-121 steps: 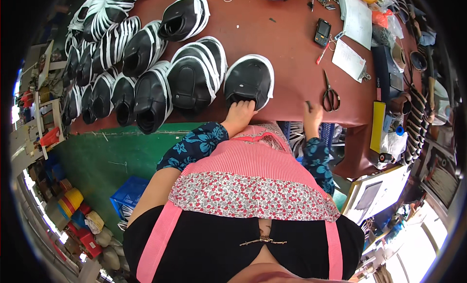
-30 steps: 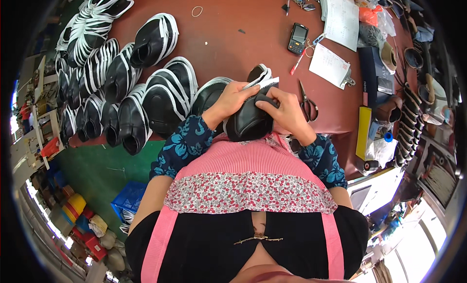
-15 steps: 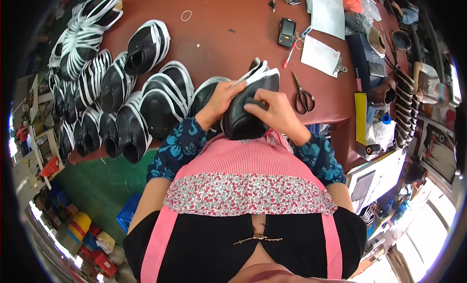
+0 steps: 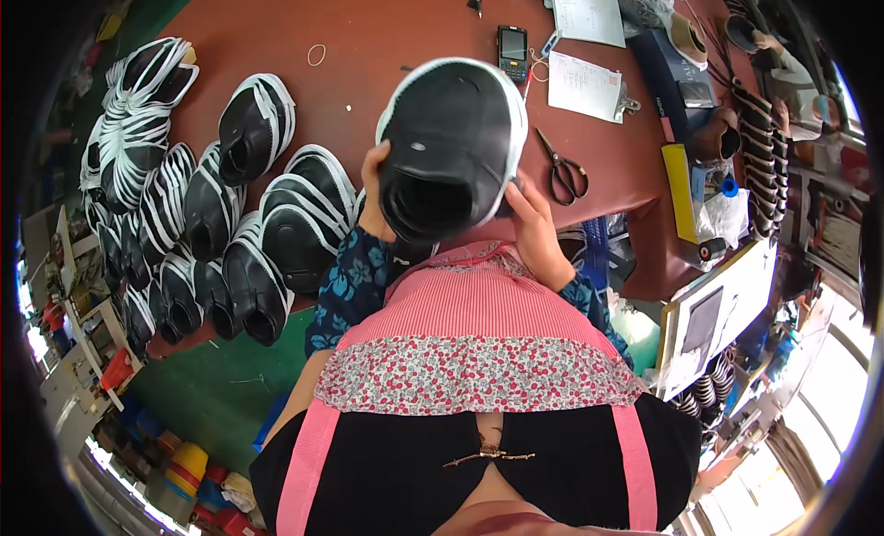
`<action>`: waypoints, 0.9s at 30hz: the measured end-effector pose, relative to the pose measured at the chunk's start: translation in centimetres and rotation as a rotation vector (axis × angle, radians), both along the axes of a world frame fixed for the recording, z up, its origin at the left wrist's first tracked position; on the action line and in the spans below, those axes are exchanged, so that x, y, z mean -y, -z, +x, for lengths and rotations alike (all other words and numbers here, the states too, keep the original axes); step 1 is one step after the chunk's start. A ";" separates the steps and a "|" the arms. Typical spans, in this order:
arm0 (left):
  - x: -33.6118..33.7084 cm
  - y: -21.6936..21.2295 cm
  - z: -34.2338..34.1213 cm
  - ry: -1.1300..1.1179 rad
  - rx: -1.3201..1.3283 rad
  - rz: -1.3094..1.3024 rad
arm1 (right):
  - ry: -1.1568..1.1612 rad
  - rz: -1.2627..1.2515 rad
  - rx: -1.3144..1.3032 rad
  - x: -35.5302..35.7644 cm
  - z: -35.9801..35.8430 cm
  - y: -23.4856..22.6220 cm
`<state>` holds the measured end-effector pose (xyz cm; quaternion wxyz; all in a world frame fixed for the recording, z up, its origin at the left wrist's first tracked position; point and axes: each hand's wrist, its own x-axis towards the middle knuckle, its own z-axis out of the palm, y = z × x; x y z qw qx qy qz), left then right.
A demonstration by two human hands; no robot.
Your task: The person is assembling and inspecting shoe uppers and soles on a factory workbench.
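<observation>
A black shoe upper (image 4: pixel 447 112) with a white edge is held up in front of me, toe away and the dark foot opening toward me. My left hand (image 4: pixel 374 191) grips its left side, the fingers partly hidden behind it. At its right edge my right hand (image 4: pixel 537 230) is closed on the white rim, thumb and fingertips against it. More black uppers with white edges (image 4: pixel 302 241) stand nested in rows just left of my left hand. Black-handled scissors (image 4: pixel 565 175) lie on the table beyond my right hand.
On the red-brown table (image 4: pixel 405 20) lie a rubber band (image 4: pixel 317 54), a handheld terminal (image 4: pixel 513 50) and a clipboard with paper (image 4: pixel 585 87). A dark box (image 4: pixel 670 75) and a yellow holder (image 4: pixel 679 191) stand at right. Bundled uppers (image 4: pixel 138 122) fill the far left.
The upper has turned from its side to show its top and has come up larger in view. My right hand has moved from its surface to its right edge; my left hand stays on it.
</observation>
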<state>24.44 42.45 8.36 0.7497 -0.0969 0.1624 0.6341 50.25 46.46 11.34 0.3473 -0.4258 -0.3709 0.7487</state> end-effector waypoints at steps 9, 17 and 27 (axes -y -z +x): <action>3.4 17.4 -0.9 -0.394 -1.256 -0.547 | -0.254 0.232 0.420 -4.8 -3.3 15.9; 3.9 6.0 3.4 -0.113 -1.658 -0.279 | -0.323 0.348 0.640 -7.8 -2.5 18.8; -4.5 10.3 4.5 0.003 -1.243 -0.422 | -0.482 0.690 0.911 -9.5 -8.8 12.5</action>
